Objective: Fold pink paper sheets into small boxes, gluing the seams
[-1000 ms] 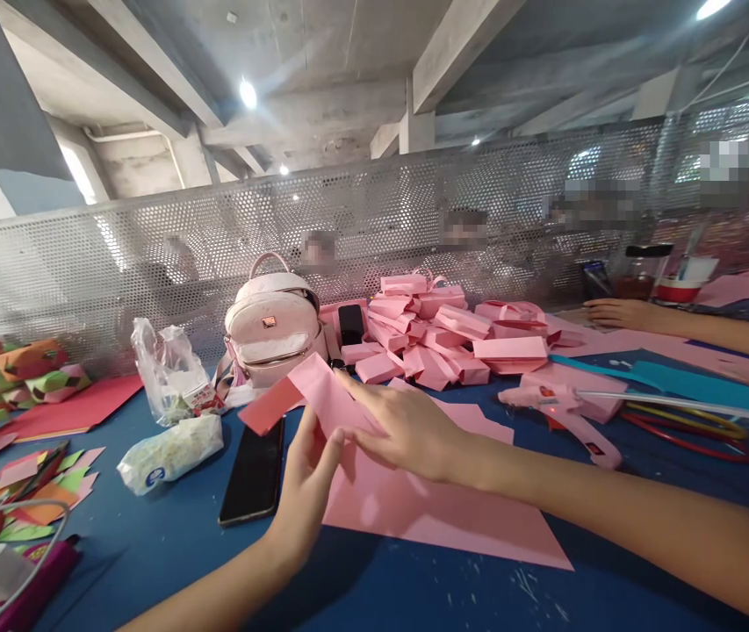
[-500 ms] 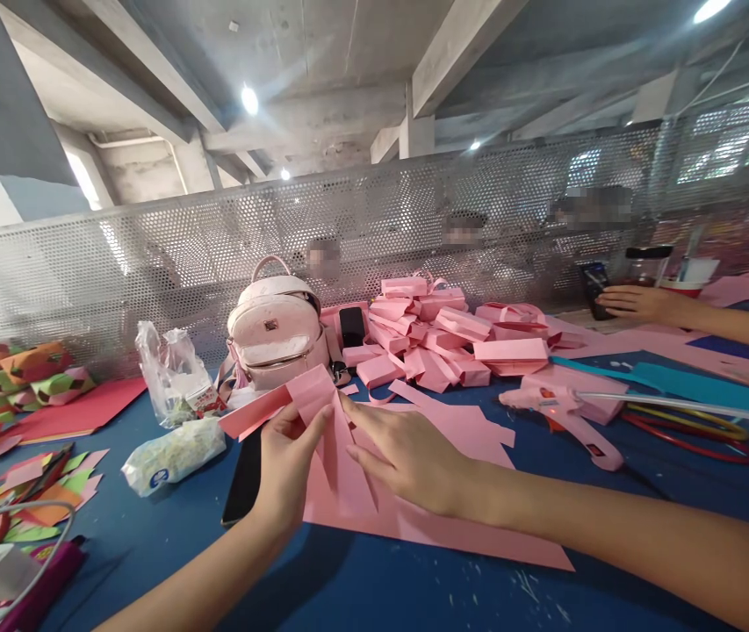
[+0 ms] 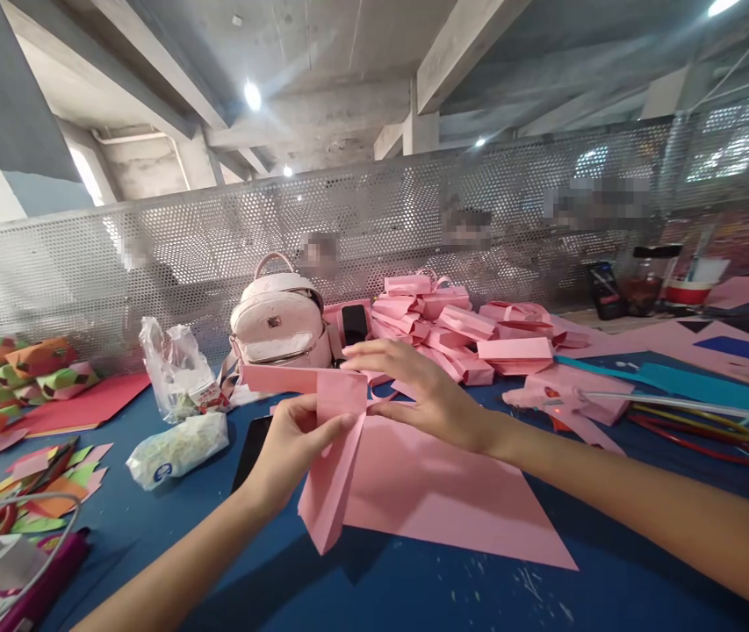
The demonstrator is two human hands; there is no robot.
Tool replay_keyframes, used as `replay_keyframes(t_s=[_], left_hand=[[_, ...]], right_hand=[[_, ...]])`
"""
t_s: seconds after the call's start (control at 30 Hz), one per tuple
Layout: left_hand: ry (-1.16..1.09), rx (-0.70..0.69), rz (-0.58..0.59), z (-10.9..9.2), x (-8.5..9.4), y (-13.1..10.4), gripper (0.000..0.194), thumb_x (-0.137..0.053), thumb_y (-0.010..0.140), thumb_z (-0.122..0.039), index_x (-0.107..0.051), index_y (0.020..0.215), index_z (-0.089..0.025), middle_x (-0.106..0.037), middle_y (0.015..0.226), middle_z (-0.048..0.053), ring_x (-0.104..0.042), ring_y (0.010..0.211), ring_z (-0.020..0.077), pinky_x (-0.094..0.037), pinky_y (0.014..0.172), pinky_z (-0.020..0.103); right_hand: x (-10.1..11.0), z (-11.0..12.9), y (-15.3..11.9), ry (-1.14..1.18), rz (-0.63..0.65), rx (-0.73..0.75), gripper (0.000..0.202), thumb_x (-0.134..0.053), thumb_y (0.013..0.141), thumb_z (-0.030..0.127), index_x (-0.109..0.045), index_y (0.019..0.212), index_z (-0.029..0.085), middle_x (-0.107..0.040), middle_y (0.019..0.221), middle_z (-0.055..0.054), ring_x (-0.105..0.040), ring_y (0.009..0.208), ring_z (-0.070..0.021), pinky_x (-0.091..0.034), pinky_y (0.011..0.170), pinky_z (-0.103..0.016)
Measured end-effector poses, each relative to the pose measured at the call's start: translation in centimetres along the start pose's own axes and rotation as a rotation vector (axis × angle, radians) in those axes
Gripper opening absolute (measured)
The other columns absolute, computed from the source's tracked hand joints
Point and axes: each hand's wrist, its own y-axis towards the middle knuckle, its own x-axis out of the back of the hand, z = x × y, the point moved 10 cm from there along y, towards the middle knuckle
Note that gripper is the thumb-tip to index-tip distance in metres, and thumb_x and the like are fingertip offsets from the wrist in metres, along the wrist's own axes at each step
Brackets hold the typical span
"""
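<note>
My left hand (image 3: 298, 443) pinches a folded pink paper (image 3: 342, 392) between thumb and fingers, raised over the table. One arm of the paper reaches left, and a longer folded arm hangs down with a pointed lower end. To its right, my right hand (image 3: 430, 391) has its fingers stretched out and apart from the thumb. Its thumb tip is at the paper's right edge; whether it touches, I cannot tell. A large flat pink sheet (image 3: 440, 500) lies beneath both hands. Behind my left hand, a black phone (image 3: 252, 448) is partly hidden.
Pink folded paper pieces (image 3: 466, 323) are heaped at the back, beside a white backpack (image 3: 278, 325). A pink glue gun (image 3: 545, 399) lies on the right. On the left are a tissue pack (image 3: 180, 448), a plastic bag (image 3: 173, 373), paper scraps (image 3: 51, 509) and a white charger (image 3: 5, 562).
The folded paper has turned, its hanging arm swinging left and its other arm lying more level. My right hand has lifted and loosened its fingers. A person's hand at far right has left view.
</note>
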Motion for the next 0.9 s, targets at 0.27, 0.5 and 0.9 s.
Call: replay_keyframes(t_s=[0.27, 0.5, 0.9], left_hand=[[0.11, 0.027, -0.02, -0.4, -0.5, -0.4, 0.024, -0.078, 0.075, -0.037, -0.077, 0.079, -0.014, -0.076, 0.076, 0.006, -0.066, 0.071, 0.0193, -0.048, 0.066, 0.025], [0.026, 0.091, 0.046, 0.3, -1.5, -0.8, 0.023, -0.081, 0.073, -0.035, -0.073, 0.076, -0.014, -0.068, 0.066, 0.0, -0.054, 0.059, 0.0103, -0.04, 0.057, 0.019], [0.014, 0.175, 0.1, 0.7, -2.5, -1.1, 0.035, -0.085, 0.065, -0.045, -0.077, 0.082, -0.016, -0.072, 0.075, 0.005, -0.065, 0.073, 0.0203, -0.05, 0.069, 0.028]], right_hand=[[0.6, 1.4, -0.5, -0.113, -0.008, 0.151, 0.03, -0.057, 0.098, 0.034, -0.057, 0.126, 0.023, -0.069, 0.11, -0.006, -0.061, 0.101, -0.0182, -0.046, 0.089, -0.035], [1.0, 2.6, -1.3, -0.286, -0.025, 0.301, 0.018, -0.052, 0.101, 0.029, -0.068, 0.107, 0.023, -0.07, 0.099, -0.006, -0.059, 0.085, -0.0158, -0.046, 0.077, -0.032], [1.5, 2.8, -1.8, -0.307, -0.044, 0.338, 0.013, -0.058, 0.097, 0.025, -0.07, 0.1, 0.023, -0.069, 0.098, -0.004, -0.059, 0.088, -0.0157, -0.047, 0.076, -0.031]])
